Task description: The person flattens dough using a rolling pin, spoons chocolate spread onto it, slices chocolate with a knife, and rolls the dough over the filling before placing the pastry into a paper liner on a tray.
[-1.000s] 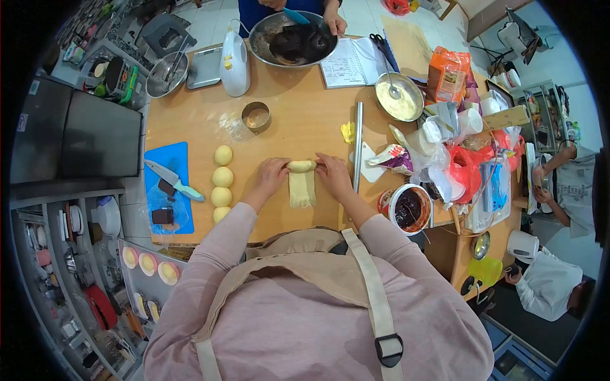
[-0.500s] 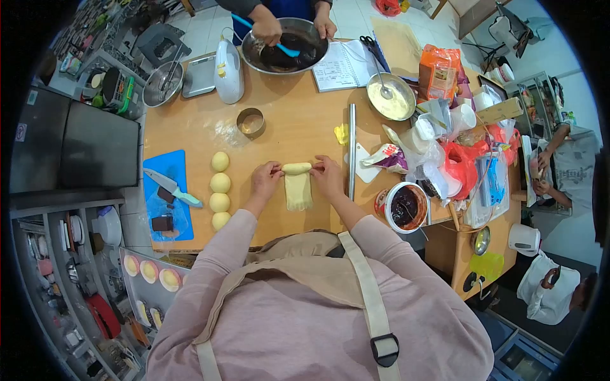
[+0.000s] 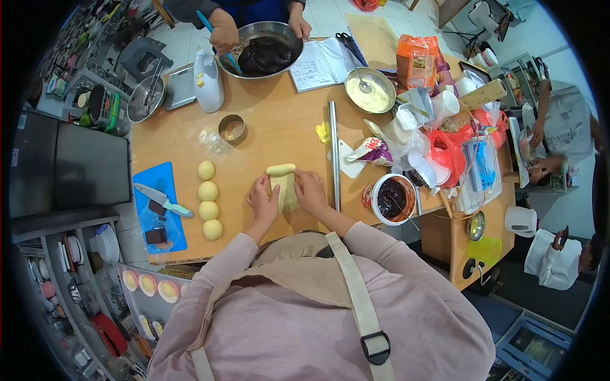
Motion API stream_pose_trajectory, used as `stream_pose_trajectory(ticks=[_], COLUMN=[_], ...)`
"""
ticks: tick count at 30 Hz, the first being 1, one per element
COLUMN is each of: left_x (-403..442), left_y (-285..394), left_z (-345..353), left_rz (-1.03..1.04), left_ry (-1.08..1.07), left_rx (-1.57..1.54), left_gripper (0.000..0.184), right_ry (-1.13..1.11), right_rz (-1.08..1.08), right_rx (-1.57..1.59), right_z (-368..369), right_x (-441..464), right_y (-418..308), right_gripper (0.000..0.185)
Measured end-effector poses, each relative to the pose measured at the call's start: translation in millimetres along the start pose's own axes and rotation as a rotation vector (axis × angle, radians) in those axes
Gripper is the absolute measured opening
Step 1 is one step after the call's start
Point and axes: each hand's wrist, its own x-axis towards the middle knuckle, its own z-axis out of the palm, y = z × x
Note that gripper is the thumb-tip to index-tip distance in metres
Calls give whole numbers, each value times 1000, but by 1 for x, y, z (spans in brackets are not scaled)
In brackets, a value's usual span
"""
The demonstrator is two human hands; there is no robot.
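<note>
A pale yellow strip of dough lies flat on the wooden table, its far end rolled into a small log. My left hand holds the strip's left edge, just below the roll. On the opposite edge, my right hand has its fingers curled against the dough. Both hands are closed at the sides, with the fingertips partly hidden. Left of my hands, several round dough balls stand in a column. A metal rolling pin or tube lies to the right.
A ring cutter stands beyond the dough balls. A knife rests on a blue board. To the right are a tub of dark filling and plastic bags. Across the table, a person stirs dark mixture in a bowl.
My hands have slid from the roll's ends down to the sides of the flat strip. The camera view has shifted slightly. The co-worker's spatula has moved to the bowl's left side.
</note>
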Motion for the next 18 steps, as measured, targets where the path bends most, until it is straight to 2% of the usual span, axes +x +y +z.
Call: stream_pose_trajectory(ticks=[4,7,12,15,18], left_x=[-10,-12,-5,0,-4], left_y=[14,28,42,38,26], left_z=[-17,-33,-43,-43,-37], left_rz=[199,219,218,228,270], left_ry=[-126,-234,-251,-223,-166], left_rx=[304,451,472,402,395], left_gripper=[68,73,72,70,69], right_ry=[-7,-24,-88,-98,23], right_rz=[-182,-241,-248,-175,-332], right_rx=[-233,-344,-434,-432,-357], right_z=[-4,-9,-20,-26,-19], right_x=[-1,-4,5,5,4], right_y=[1,-2,-12,-16,-8], right_gripper=[47,47,44,41,40])
